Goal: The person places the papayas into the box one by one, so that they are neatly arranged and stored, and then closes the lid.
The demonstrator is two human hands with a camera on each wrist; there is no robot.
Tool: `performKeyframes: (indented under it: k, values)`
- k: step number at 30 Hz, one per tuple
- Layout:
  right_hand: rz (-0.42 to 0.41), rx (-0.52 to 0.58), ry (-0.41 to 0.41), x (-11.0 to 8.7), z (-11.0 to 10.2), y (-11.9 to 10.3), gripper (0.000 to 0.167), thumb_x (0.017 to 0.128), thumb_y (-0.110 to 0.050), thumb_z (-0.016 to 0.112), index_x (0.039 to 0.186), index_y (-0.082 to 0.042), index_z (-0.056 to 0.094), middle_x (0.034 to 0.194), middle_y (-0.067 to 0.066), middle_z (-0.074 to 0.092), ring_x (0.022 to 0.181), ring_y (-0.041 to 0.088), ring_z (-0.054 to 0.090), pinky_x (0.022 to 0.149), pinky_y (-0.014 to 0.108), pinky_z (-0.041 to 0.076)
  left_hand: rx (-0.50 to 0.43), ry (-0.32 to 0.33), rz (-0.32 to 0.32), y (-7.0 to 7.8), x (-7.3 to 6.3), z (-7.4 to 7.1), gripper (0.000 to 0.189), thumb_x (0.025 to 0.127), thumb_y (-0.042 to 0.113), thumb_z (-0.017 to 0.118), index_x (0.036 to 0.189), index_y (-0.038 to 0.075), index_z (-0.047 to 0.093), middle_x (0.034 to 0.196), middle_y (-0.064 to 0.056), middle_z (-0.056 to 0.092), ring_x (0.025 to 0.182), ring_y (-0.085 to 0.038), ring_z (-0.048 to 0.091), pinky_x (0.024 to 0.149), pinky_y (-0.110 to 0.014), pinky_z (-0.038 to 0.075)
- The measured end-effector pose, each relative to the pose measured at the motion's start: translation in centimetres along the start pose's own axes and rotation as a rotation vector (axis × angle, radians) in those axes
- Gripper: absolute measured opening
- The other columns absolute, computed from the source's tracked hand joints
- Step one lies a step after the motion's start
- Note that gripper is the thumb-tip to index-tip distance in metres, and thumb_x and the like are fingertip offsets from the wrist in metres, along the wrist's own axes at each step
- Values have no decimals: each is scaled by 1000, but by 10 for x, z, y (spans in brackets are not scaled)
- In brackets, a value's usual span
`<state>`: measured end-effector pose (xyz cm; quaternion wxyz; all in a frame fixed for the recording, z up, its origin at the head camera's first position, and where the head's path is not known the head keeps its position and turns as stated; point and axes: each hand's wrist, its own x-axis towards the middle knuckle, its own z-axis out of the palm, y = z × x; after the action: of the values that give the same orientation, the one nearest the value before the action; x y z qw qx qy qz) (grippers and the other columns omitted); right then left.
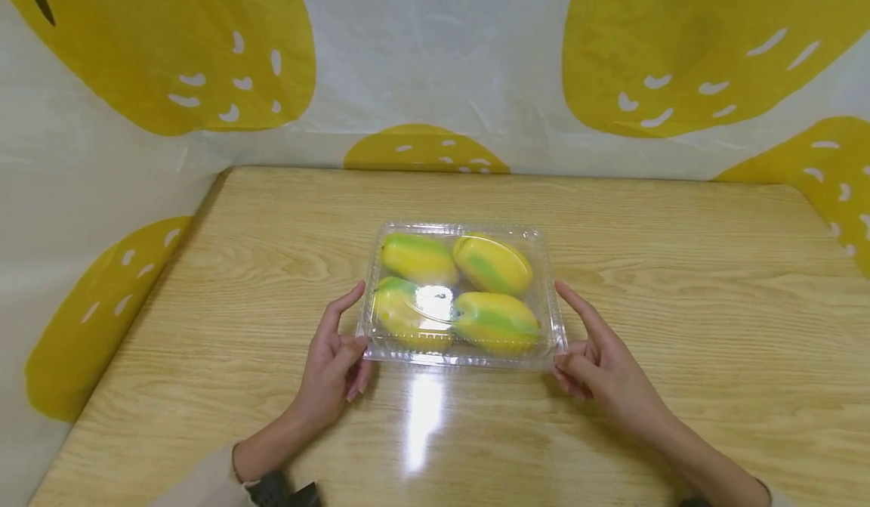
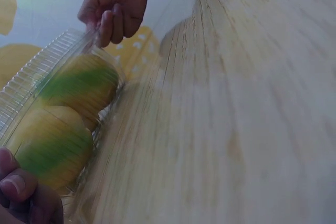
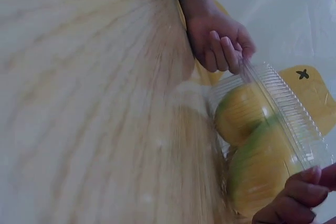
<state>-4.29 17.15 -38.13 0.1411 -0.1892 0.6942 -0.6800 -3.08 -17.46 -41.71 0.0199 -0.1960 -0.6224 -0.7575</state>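
Observation:
A clear plastic clamshell box (image 1: pixel 469 359) with several yellow-green mangoes (image 1: pixel 499 324) inside lies in the middle of the head view, its lid down. My left hand (image 1: pixel 333 371) grips the box's near left corner, thumb on the rim and index finger stretched along the side. At the near right corner, my right hand (image 1: pixel 612 378) pinches the rim in the same way. Both wrist views show the ribbed box wall (image 2: pixel 31 85) close over the wood, with curled fingers (image 3: pixel 296 198) at the rim.
The box is over a light wood-grain table (image 1: pixel 272 212), where a bright light reflection shows just in front of it. A white cloth with yellow fruit prints (image 1: pixel 435 46) hangs behind the table and along its left side. A dark band (image 1: pixel 268 488) circles the left wrist.

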Motion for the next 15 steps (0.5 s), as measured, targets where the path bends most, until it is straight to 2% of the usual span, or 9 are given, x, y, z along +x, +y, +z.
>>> performKeyframes:
  k: [5,8,12,15]
  values:
    - [12,129,15,0,3,2,83,87,17,42,155,-17,8,56,9,36,51,22,31,44,33,25,5,4,-2,0,0,0,61,92,-10,33,150,3,19,44,-16,40,32,-21,32,26,-26,28]
    - [8,198,52,2,8,3,85,84,19,40,154,-15,8,56,8,29,51,21,26,45,31,22,2,4,4,0,1,0,61,92,-10,32,150,2,18,44,-15,41,32,-21,32,26,-25,27]
    - [10,212,131,2,14,3,85,80,21,40,154,-12,13,55,5,27,50,19,23,45,30,21,3,-2,10,2,2,0,61,91,-11,31,149,0,17,45,-14,41,32,-21,32,26,-25,27]
    - [5,203,157,1,15,4,85,79,22,41,154,-11,15,55,5,28,50,19,24,45,30,22,5,-4,6,1,1,1,61,91,-11,31,149,1,17,45,-14,41,32,-21,32,26,-25,27]
